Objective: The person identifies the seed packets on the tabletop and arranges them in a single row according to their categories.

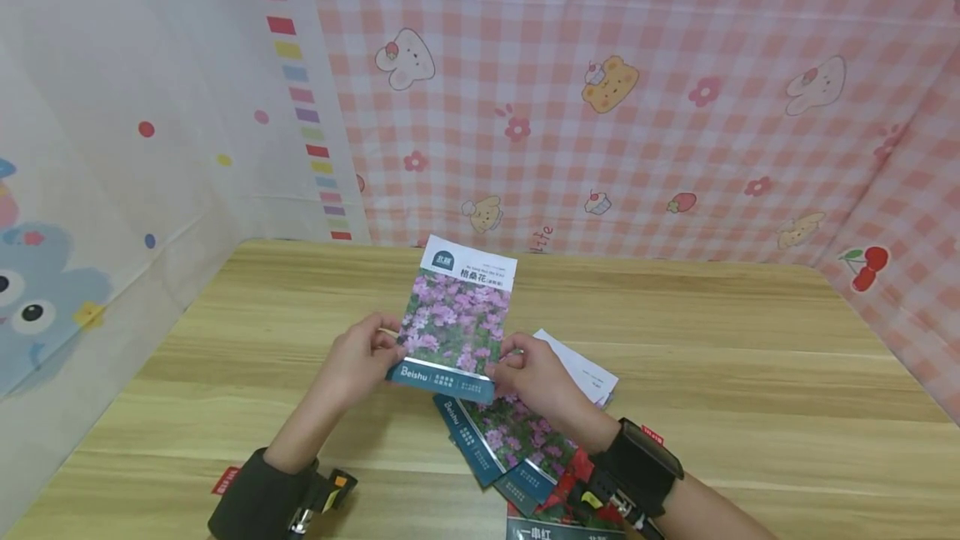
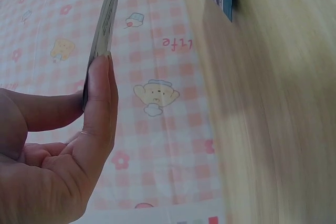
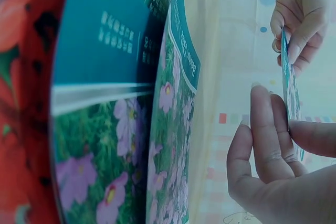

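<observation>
A seed packet [image 1: 453, 323] with pink flowers, a white top and a teal "Beishu" band is held up above the table, its face toward the head camera. My left hand [image 1: 365, 361] pinches its left edge between thumb and fingers. On the opposite edge, my right hand [image 1: 542, 377] pinches it too. The left wrist view shows the held packet [image 2: 102, 30] edge-on, with the left thumb and fingers on either side. Below my right hand lie more pink-flower packets [image 1: 480, 436], overlapping and fanned out, partly hidden by that hand and wrist.
A red-flower packet [image 1: 558, 515] lies under the pile at the table's front edge, partly covered by the right wrist strap [image 1: 641, 465]. The wood-grain table [image 1: 712, 340] meets a pink checked cloth [image 1: 660, 148] behind and a white cloth [image 1: 150, 182] at left.
</observation>
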Action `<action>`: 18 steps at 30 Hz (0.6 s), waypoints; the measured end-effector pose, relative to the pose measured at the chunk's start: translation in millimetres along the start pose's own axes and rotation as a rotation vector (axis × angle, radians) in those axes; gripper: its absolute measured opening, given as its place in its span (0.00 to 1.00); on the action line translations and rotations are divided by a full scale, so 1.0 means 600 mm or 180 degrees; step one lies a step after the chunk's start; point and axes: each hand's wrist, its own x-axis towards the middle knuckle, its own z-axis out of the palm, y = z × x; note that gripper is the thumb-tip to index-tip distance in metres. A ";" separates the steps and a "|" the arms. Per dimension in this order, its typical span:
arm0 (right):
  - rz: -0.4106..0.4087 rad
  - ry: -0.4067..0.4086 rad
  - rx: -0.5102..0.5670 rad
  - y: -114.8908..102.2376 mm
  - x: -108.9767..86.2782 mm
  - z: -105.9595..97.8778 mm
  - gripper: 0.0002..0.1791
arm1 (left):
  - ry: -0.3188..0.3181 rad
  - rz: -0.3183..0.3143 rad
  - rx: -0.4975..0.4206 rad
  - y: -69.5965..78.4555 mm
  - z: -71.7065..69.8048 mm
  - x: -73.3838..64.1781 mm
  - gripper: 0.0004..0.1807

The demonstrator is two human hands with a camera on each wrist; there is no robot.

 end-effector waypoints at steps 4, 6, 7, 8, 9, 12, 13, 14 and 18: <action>-0.0001 -0.0084 0.0044 0.002 0.000 -0.001 0.06 | -0.0002 0.0014 0.0009 -0.001 -0.001 -0.002 0.13; -0.0012 -0.0092 0.0034 0.003 0.000 -0.001 0.05 | 0.0001 0.0021 0.0021 -0.001 -0.002 -0.003 0.13; -0.0022 -0.0102 0.0041 0.004 0.001 -0.001 0.05 | 0.0001 0.0019 0.0025 -0.001 -0.002 -0.003 0.13; -0.0033 -0.0115 0.0046 0.004 0.000 -0.001 0.06 | 0.0002 0.0021 0.0032 -0.001 -0.003 -0.004 0.13; -0.0047 -0.0121 0.0050 0.004 0.000 -0.001 0.06 | 0.0006 0.0022 0.0046 -0.001 -0.003 -0.004 0.13; -0.0090 -0.0149 0.0063 0.004 -0.001 -0.001 0.06 | 0.0017 0.0028 0.0097 -0.002 -0.007 -0.005 0.13; -0.0109 -0.0167 0.0073 0.004 -0.001 0.000 0.06 | 0.0017 0.0025 0.0101 -0.002 -0.008 -0.005 0.13; -0.0123 -0.0173 0.0067 0.004 -0.001 0.000 0.06 | 0.0013 0.0026 0.0103 -0.003 -0.010 -0.005 0.13; -0.0183 -0.0181 0.0042 0.003 -0.002 0.003 0.09 | -0.0025 0.0046 0.0060 -0.004 -0.018 -0.007 0.13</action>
